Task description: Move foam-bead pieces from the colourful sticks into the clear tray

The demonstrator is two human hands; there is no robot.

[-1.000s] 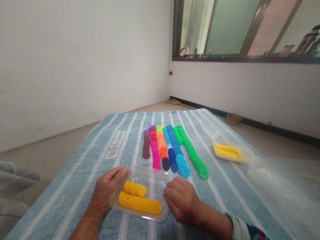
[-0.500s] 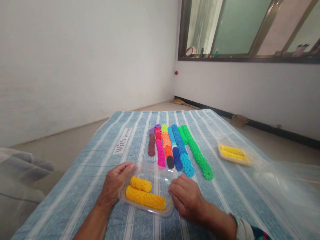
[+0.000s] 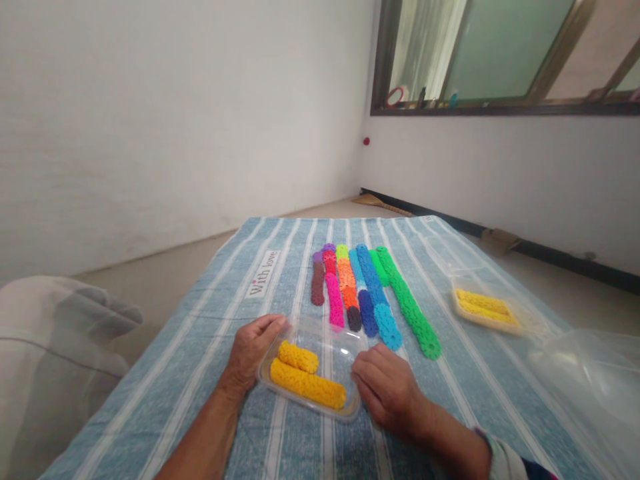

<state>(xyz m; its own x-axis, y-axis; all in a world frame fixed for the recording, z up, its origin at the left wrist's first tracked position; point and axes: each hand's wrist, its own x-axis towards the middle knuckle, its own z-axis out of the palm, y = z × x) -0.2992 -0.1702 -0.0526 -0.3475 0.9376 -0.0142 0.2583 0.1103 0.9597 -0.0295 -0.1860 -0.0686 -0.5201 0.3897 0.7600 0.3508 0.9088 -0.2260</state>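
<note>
A clear plastic container point(image 3: 333, 360) sits in front of me on the cloth. Inside it lie two rows of yellow snowflake-shaped discs, a short row point(image 3: 299, 357) behind a longer row point(image 3: 307, 385). My left hand point(image 3: 253, 350) grips the container's left rim, thumb and fingers together. At the right rim, my right hand point(image 3: 387, 387) is closed with its fingers curled at the edge. Whether a lid covers the container I cannot tell. Just beyond it, interlocking discs lie in coloured rows, among them a pink row point(image 3: 335, 303), a blue row point(image 3: 369, 273) and a long green row point(image 3: 410, 307).
A second clear container point(image 3: 470, 321) with yellow rows stands to the right. Beside it rests a crumpled clear plastic bag point(image 3: 590, 373). Blue-and-white striped cloth point(image 3: 220, 280) covers the table. Pale translucent material point(image 3: 55, 347) is at the far left.
The view has turned slightly left, so everything appears farther right. Both hands stay at the container's rims, with no clear change of grip.
</note>
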